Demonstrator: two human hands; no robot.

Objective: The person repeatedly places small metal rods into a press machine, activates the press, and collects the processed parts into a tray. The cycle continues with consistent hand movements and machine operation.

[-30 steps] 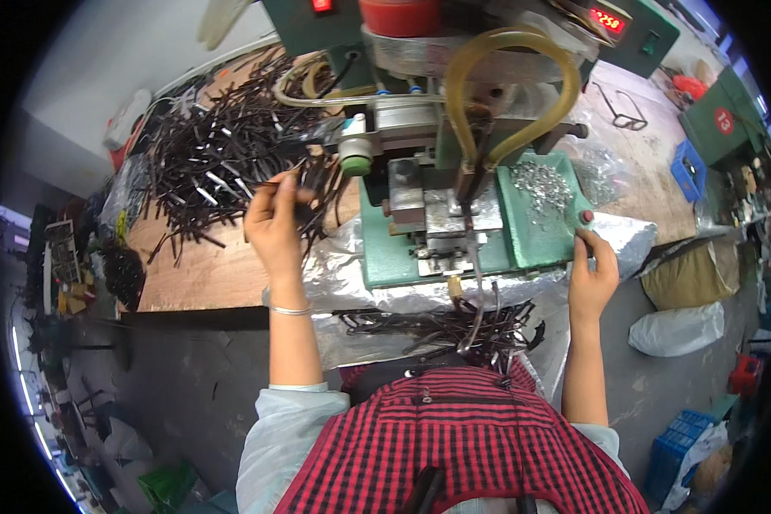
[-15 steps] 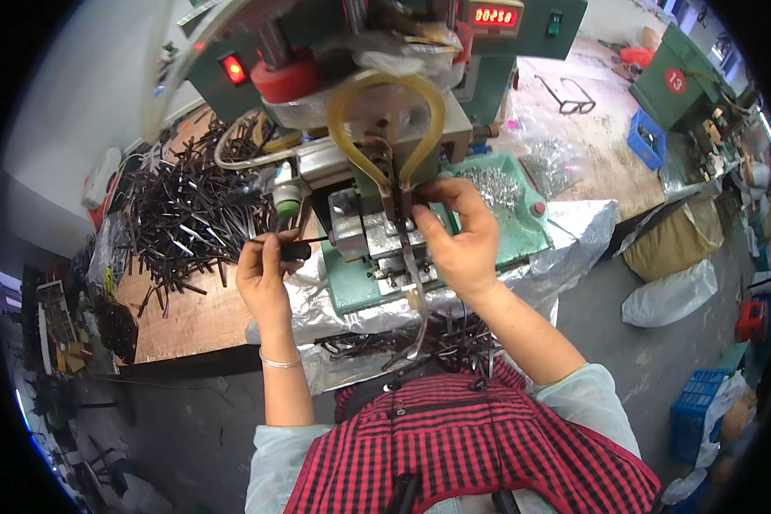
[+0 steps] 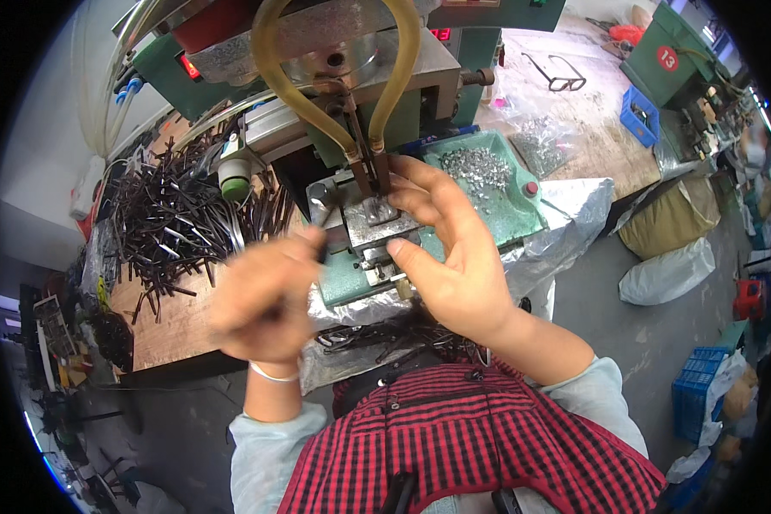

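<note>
My right hand (image 3: 454, 265) is at the metal block (image 3: 377, 224) of a green bench machine, its thumb apart from the fingers and nothing visible between them. Its fingertips lie beside the upright dark jaws (image 3: 370, 176), where two yellowish hoses end. Left of the block, my left hand (image 3: 265, 295) is smeared by motion but looks curled into a fist. A dark, blurred tool handle (image 3: 322, 247) shows at its fingers; its tip cannot be made out.
A heap of dark strips (image 3: 176, 218) covers the bench at left. Small metal pieces (image 3: 480, 167) fill a green tray (image 3: 518, 218) at right. More strips (image 3: 385, 338) lie on foil by my apron. Farther right are glasses (image 3: 565, 84), a blue bin (image 3: 640, 117) and sacks (image 3: 670, 218).
The dark strip hanging from the block no longer shows. My right thumb has moved down, away from the jaws. My left hand has turned and blurred, closer to me. The view has shifted.
</note>
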